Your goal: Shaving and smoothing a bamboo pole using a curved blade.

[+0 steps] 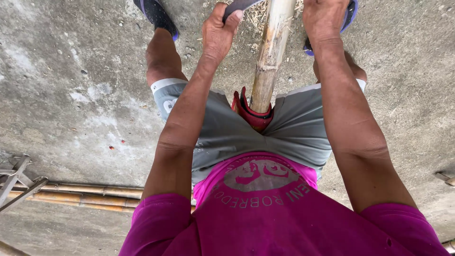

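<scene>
A pale bamboo pole [272, 52] runs from between my thighs up out of the top of the view, its near end resting against a red pad [251, 114] on my grey shorts. My left hand [219, 31] is closed around a dark flat blade [237, 5] that lies against the pole's left side. My right hand [324, 19] sits just right of the pole at the top edge. Its fingers are cut off by the frame, so what it holds is hidden. Fine bamboo shavings lie around the pole near the hands.
I sit over a rough concrete floor [71, 95]. My feet wear dark blue slippers [154, 14], one on each side of the pole. More bamboo poles [85, 194] lie on the floor at lower left, next to a grey metal frame [14, 180].
</scene>
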